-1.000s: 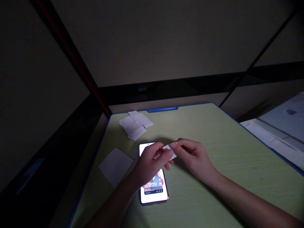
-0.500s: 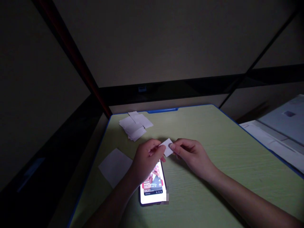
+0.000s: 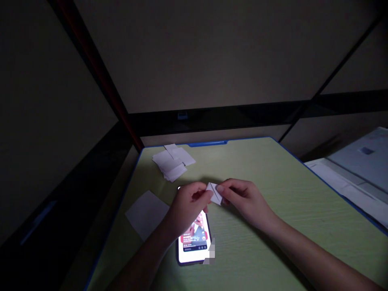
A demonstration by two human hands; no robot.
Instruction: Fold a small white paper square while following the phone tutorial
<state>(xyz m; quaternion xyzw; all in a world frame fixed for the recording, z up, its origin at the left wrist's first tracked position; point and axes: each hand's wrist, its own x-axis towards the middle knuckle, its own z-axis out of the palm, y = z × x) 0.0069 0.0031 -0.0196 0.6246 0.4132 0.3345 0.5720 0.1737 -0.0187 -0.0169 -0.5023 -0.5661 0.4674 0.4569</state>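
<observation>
Fingers of the left hand and right hand are pinching a small folded paper between them, thumbs on its near face, above the table and just beyond the lit part of the phone. Compared with half a second ago, the folded paper is now showing a dark slanting line across its face and is sitting a little lower. A larger sheet is lying left of the phone, and a loose paper pile is resting near the far edge.

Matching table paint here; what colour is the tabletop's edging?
Blue edging, clearest in the head view.
</observation>
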